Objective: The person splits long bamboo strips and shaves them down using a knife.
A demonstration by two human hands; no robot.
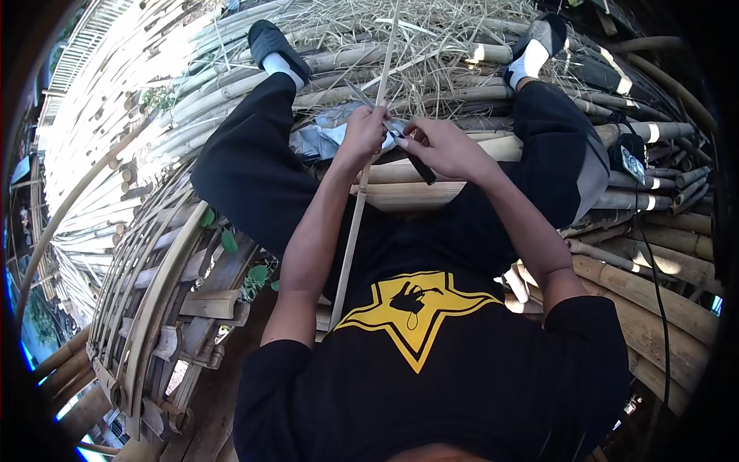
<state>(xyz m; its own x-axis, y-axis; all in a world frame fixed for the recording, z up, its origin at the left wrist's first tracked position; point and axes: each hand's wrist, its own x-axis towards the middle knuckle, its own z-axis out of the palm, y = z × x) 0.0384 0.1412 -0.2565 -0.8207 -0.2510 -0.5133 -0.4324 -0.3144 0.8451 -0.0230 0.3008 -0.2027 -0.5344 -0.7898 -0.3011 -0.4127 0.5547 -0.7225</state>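
A long, thin bamboo strip (358, 219) runs from the top of the view down past my left side. My left hand (365, 135) is closed around it between my knees. Just to the right, my right hand (443, 146) is closed on a knife, whose dark handle (420, 168) points down and right. The knife's blade (360, 95) slants up and left, crossing by the strip at my left fingers. Part of the blade is hidden behind my left hand. A crumpled pale sheet (312, 142) lies just beyond my hands.
Thin shavings (431, 58) cover bamboo poles between my feet. Stacked bamboo poles (670, 292) lie at the right, with a black cord (657, 285) hanging over them. A curved bamboo frame (165, 285) and green leaves (229, 241) are at the left.
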